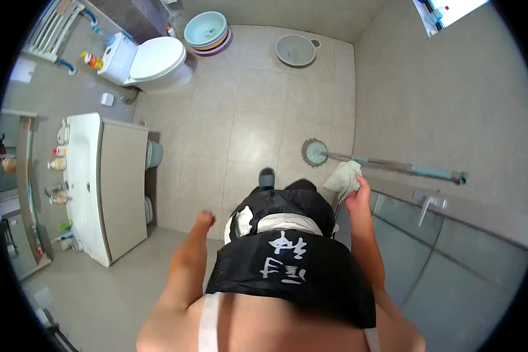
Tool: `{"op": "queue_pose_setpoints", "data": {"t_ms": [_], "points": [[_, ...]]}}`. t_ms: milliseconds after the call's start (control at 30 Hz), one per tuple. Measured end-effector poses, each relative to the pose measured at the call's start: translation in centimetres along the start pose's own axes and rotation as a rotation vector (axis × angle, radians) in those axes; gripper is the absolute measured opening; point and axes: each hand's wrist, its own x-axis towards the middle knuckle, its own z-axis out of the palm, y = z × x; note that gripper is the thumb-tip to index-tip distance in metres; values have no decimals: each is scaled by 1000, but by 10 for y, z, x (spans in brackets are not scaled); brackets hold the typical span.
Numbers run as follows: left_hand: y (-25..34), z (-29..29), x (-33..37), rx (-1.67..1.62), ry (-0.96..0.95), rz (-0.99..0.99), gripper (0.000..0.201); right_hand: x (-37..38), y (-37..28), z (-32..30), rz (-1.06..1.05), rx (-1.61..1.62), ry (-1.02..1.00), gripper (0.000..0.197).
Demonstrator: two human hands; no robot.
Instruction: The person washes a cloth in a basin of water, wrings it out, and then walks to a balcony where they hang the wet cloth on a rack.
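A pale grey-green cloth (341, 178) hangs from my right hand (358, 196), its fingers closed on one side of it. The loose part of the cloth spreads toward the left, near the mop (317, 153), which leans against the right wall with its round head on the floor. My left hand (205, 219) is held out over the floor on the left, away from any object. Its fingers look curled in, and nothing shows in them.
At the left stands a washbasin cabinet (123, 190) with several bottles, and a small bin (154, 154) beside it. A toilet (156, 58), stacked basins (206, 29) and a grey basin (295, 50) are farther off. A glass-panelled door (402, 220) is at right.
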Motion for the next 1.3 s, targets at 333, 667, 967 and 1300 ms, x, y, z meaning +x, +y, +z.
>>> {"op": "queue_pose_setpoints", "data": {"t_ms": [333, 667, 967, 1300], "points": [[606, -416, 79, -916, -186, 518, 28, 171, -130, 323, -76, 12, -122, 36], [872, -590, 222, -880, -87, 486, 30, 410, -243, 610, 16, -328, -345, 39], [1083, -709, 512, -323, 135, 812, 27, 726, -369, 679, -338, -619, -68, 36], [1228, -535, 790, 256, 185, 1002, 39, 1047, -409, 475, -431, -1208, 172, 40]]}}
